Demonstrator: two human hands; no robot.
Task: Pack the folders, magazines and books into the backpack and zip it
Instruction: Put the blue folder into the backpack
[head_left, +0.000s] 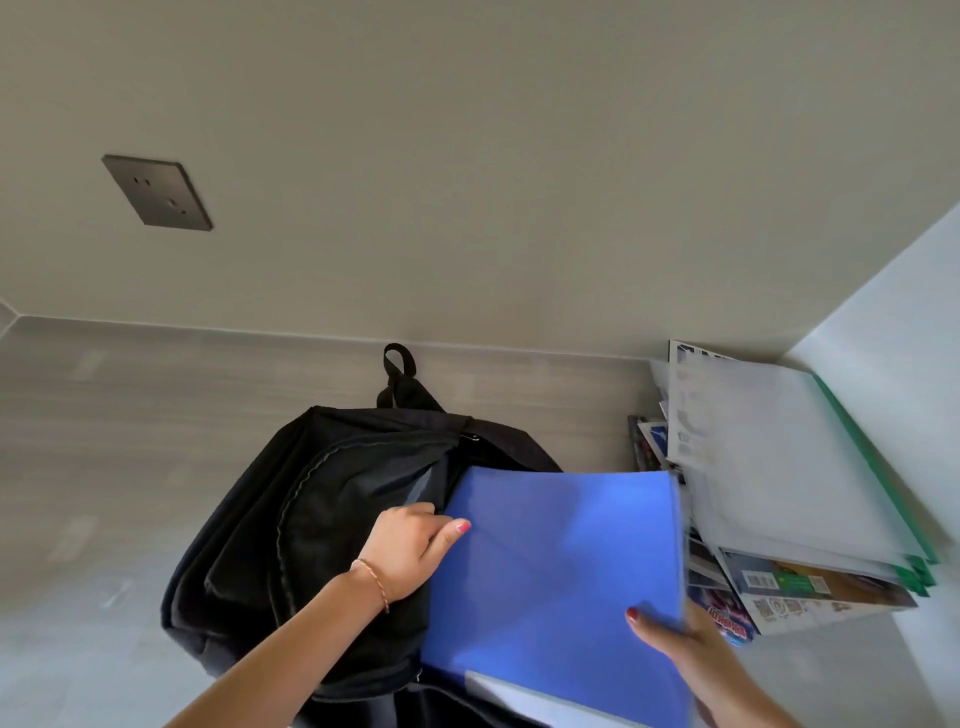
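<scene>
A blue folder (561, 561) is held over the near right part of the black backpack (322, 519), its far edge pointed toward the bag's open mouth. Its long axis is judged to run from near to far, tilted slightly left. The right hand (691, 660) grips the folder's near right corner, thumb on top, the remaining fingers hidden beneath. The left hand (410, 545) is placed at the folder's left edge, its fingers (423, 509) curled over the rim of the opening and holding it apart, its thumb laid on the folder face. The opening lies directly beyond the folder, just far of the left hand; the folder's leading edge appears to be at the mouth, though how far it has entered cannot be told. The backpack's interior is dark, and its contents cannot be made out.

To the right, a stack (779, 467) of clear folders, magazines and books remains on the tabletop (104, 467), against the right wall, not yet packed. The zip is undone.
</scene>
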